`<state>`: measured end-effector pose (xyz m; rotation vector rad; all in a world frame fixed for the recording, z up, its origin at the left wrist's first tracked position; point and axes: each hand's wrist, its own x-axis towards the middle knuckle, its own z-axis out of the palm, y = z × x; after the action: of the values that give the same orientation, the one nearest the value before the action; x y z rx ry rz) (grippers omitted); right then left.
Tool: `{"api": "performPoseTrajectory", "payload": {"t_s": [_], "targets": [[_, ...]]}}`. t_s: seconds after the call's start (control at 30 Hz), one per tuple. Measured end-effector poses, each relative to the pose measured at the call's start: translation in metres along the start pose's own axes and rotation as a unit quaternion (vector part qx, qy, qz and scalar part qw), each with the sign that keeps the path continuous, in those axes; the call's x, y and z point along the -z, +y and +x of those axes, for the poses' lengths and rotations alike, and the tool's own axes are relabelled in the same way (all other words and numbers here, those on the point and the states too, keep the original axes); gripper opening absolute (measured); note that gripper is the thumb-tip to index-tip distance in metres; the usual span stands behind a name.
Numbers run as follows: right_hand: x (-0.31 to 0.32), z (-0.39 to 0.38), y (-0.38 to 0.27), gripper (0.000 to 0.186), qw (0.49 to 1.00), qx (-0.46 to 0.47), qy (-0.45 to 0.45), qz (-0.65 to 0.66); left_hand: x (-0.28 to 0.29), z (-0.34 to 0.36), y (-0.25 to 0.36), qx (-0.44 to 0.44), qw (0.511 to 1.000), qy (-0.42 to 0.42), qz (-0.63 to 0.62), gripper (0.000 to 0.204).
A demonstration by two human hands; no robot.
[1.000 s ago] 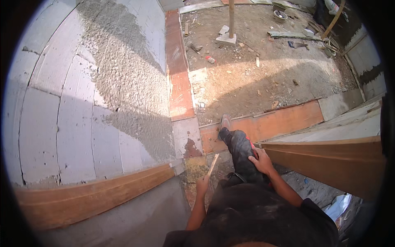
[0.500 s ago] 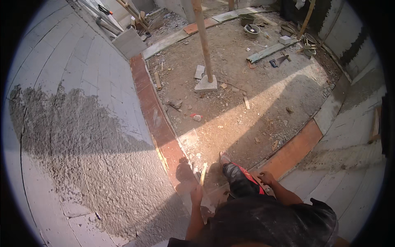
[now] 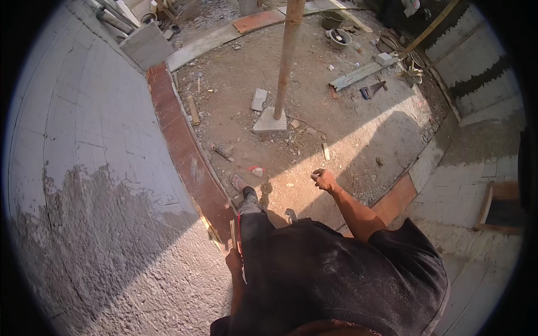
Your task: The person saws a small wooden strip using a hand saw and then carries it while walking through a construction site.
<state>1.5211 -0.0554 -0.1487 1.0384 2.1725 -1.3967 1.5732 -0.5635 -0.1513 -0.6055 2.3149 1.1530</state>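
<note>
My left hand [image 3: 234, 260], low at my left side, is closed around a pale wooden strip [image 3: 233, 234]. The strip points up and away from me, beside my leg and the reddish-brown board [image 3: 193, 162] along the left wall. Out in front of me over the dirt floor, my right hand [image 3: 323, 180] has its fingers curled together. Whatever may be in those fingers is too small to make out. To the left, rough wet-looking grey plaster [image 3: 112, 246] covers the lower part of the pale block wall [image 3: 84, 106].
A wooden post [image 3: 287, 67] stands on a concrete block [image 3: 270, 121] ahead. Farther right lie a handsaw [image 3: 373, 89], a plank [image 3: 358, 75] and a bucket [image 3: 338, 38]. Boards edge the floor, including an orange-brown one [image 3: 395, 199] at right. Rubble and wood scraps are scattered about.
I have stepped forward, and my left foot now shows ahead. My right arm has swung from my right side out to the front. The wooden strip stays in my left hand.
</note>
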Motion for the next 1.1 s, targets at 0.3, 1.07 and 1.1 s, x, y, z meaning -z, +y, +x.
{"api": "performPoseTrajectory", "payload": {"t_s": [0.3, 1.07, 1.1], "targets": [[-0.018, 0.038, -0.094, 0.038, 0.997, -0.074, -0.007, -0.001, 0.080, 0.252, 0.187, 0.084, 0.992, -0.061, -0.074, 0.045], [0.085, 0.392, -0.479, 0.045, 0.972, -0.014, 0.108, 0.206, -0.076, 0.637, 0.785, -0.354, 0.895, -0.153, 0.223, 0.044], [0.085, 0.406, -0.471, 0.043, 0.970, -0.003, 0.144, 0.194, -0.096, 0.643, 0.810, -0.358, 0.884, -0.184, 0.238, 0.044]]}}
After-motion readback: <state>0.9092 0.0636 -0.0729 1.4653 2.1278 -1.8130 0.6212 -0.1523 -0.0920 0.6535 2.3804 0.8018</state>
